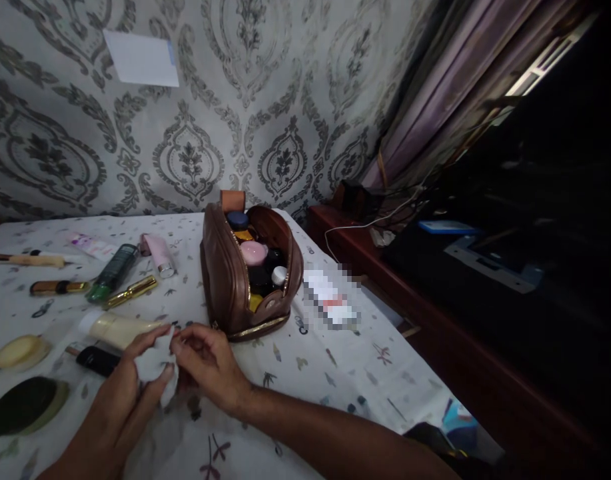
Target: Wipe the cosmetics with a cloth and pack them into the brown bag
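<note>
A crumpled white tissue or wipe is bunched between my two hands, low in the view. My left hand grips it between thumb and fingers. With its fingertips pinched together, my right hand holds the upper edge of the same piece; whether it wraps anything is hidden. Just beyond the hands stands a brown zipped toiletry bag, its top unzipped. Inside it are a pink lid, a white cap and a dark blue lid. A cream-coloured tube and a black bottle lie beside my left hand.
Left on the patterned cloth lie a green bottle, a gold tube, a pink tube, brushes, a yellow oval item and a dark oval item. A blurred-out packet lies right of the bag.
</note>
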